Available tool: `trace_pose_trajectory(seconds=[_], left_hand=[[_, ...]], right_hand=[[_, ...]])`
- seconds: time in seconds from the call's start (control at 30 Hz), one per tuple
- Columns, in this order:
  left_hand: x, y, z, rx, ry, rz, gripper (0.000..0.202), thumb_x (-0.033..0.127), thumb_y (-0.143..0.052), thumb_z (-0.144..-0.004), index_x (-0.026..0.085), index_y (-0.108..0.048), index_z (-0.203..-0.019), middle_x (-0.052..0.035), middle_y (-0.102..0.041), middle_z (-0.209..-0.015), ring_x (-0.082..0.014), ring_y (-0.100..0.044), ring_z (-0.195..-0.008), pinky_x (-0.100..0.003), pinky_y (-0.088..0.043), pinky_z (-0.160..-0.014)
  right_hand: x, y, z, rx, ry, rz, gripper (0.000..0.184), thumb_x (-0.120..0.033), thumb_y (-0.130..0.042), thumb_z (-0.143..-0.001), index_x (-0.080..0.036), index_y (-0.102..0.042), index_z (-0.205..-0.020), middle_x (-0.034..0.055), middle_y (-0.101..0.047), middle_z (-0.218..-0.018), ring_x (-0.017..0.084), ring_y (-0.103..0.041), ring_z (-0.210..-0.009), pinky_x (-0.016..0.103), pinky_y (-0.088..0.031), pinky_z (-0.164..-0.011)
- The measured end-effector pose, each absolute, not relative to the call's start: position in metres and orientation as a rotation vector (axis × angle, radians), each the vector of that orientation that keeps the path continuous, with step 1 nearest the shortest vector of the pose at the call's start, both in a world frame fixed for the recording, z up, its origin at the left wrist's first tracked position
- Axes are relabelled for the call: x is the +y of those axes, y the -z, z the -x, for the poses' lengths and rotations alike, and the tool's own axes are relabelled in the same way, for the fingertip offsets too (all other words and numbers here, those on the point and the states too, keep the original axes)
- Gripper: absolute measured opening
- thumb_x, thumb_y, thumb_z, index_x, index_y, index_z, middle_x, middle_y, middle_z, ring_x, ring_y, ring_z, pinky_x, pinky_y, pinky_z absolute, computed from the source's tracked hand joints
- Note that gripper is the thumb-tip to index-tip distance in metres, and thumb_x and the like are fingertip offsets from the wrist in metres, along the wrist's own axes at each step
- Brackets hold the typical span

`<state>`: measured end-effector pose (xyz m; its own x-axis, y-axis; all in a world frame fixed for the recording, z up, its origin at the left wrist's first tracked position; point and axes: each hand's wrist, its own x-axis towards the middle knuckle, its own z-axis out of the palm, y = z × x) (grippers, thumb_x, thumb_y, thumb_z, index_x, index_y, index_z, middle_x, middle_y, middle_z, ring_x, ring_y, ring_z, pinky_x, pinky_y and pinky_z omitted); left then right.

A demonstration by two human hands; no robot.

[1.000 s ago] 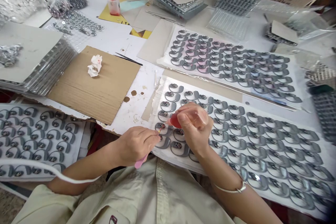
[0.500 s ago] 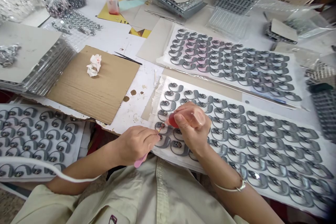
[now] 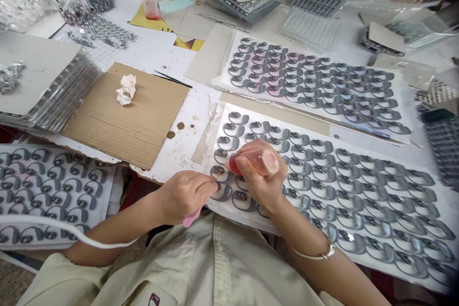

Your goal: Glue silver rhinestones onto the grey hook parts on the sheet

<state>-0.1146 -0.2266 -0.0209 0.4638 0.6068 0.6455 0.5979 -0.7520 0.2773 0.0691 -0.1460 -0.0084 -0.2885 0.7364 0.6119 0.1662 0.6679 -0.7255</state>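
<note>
The left hand (image 3: 184,196) pinches a pink-handled applicator (image 3: 191,217) between thumb and fingertips. Its fine tip rests on or just above the metal stud of a grey curved piece (image 3: 219,170) at the near left corner of the sheet of grey pieces (image 3: 212,136), which lies along the near edge of the desk (image 3: 193,100). The right hand (image 3: 263,177) is curled around a small bottle of red liquid (image 3: 251,162), held tipped on its side just above the same corner of the sheet, its mouth close to the applicator tip. The likeliest mishap is a spill: tilted this far, the bottle could drip onto the neighbouring pieces and stain them. The right wrist also hovers over rows of pieces, so a dragged forearm could nudge them out of line. Because the pieces lie so close together, a small slip of the tip could put colour on the grey body instead of the stud. No writing can be read: the second bottle (image 3: 149,1) at the far edge shows no legible label, and the small mark on the shirt (image 3: 154,299) is too small to make out.
</note>
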Motion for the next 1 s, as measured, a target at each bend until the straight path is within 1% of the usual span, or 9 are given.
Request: trace_pose_trajectory(seconds=[0.27,0.53,0.63,0.73,0.87,1.0], left_hand=[[-0.2258,0.0193,0.1146,1.071,-1.195,-2.676,0.015,0.003,-0.046,-0.089,0.006,-0.059,-0.096,-0.0142,-0.071,-0.084,-0.02,-0.072,-0.079,-0.029,-0.063,-0.07],[-0.2244,0.0163,0.1151,1.094,-1.17,-2.685,0.017,0.004,-0.045,-0.089,0.009,-0.06,-0.095,-0.0122,-0.071,-0.084,-0.0183,-0.072,-0.079,-0.028,-0.063,-0.071],[-0.2243,0.0164,0.1161,1.084,-1.135,-2.696,0.019,0.005,-0.044,-0.089,0.009,-0.059,-0.098,-0.0121,-0.072,-0.086,-0.0182,-0.072,-0.081,-0.028,-0.063,-0.073],[-0.2242,0.0165,0.1168,1.091,-1.126,-2.695,0.019,0.005,-0.043,-0.09,0.01,-0.059,-0.099,-0.0114,-0.072,-0.087,-0.0177,-0.072,-0.081,-0.028,-0.063,-0.073],[-0.2244,0.0164,0.1171,1.09,-1.131,-2.693,0.017,0.006,-0.044,-0.09,0.009,-0.059,-0.098,-0.012,-0.072,-0.086,-0.0183,-0.072,-0.08,-0.028,-0.063,-0.071],[-0.2252,0.0203,0.1174,1.087,-1.135,-2.663,0.018,0.005,-0.046,-0.088,0.009,-0.059,-0.1,-0.0123,-0.072,-0.088,-0.0189,-0.072,-0.083,-0.028,-0.063,-0.072]], right_hand=[[-0.146,0.007,-0.0689,-1.807,-0.638,0.71,0.011,-0.015,-0.065,-0.082,-0.019,-0.061,-0.073,0.0023,-0.061,-0.068,0.015,-0.057,-0.064,0.031,-0.046,-0.057],[-0.1463,0.0087,-0.0708,-1.804,-0.611,0.706,0.008,-0.015,-0.066,-0.081,-0.019,-0.062,-0.076,0.0026,-0.061,-0.069,0.015,-0.057,-0.063,0.031,-0.046,-0.055],[-0.1464,0.0098,-0.0717,-1.804,-0.598,0.703,0.007,-0.017,-0.066,-0.081,-0.02,-0.062,-0.076,0.0023,-0.061,-0.069,0.016,-0.058,-0.064,0.031,-0.047,-0.056],[-0.1468,0.01,-0.0722,-1.799,-0.598,0.69,0.008,-0.015,-0.066,-0.08,-0.02,-0.061,-0.076,0.0013,-0.061,-0.068,0.015,-0.057,-0.063,0.031,-0.047,-0.057],[-0.1477,0.0081,-0.0721,-1.809,-0.592,0.68,0.011,-0.012,-0.066,-0.08,-0.02,-0.06,-0.076,0.0006,-0.061,-0.066,0.014,-0.056,-0.062,0.031,-0.046,-0.058],[-0.1486,0.0073,-0.0728,-1.815,-0.597,0.687,0.011,-0.014,-0.066,-0.081,-0.02,-0.059,-0.075,0.001,-0.061,-0.065,0.015,-0.056,-0.061,0.031,-0.047,-0.055]])
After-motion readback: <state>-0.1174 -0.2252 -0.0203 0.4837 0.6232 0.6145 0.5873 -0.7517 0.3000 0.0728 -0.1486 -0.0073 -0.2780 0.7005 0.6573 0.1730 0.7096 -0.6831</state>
